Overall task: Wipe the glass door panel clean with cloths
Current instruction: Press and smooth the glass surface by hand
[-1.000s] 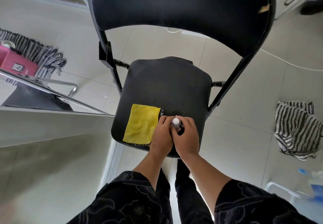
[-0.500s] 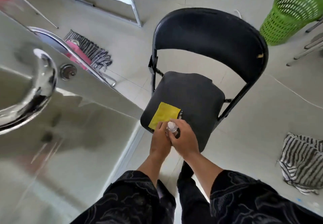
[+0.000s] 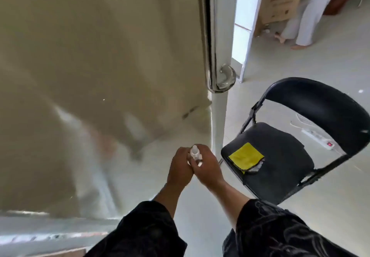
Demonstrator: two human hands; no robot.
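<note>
Both hands have left the chair [image 3: 280, 176] and now meet before the door [image 3: 100, 66]. The left hand [image 3: 180, 169] and right hand [image 3: 209, 169] together grip a small bottle [image 3: 194, 153]. Wiping, I judge, is not yet begun: the cloth [image 3: 245, 156] lies on the seat, apart from the glass. A handle [image 3: 210, 36] runs along the door edge, and a power strip [image 3: 318, 137] lies behind the chair.
</note>
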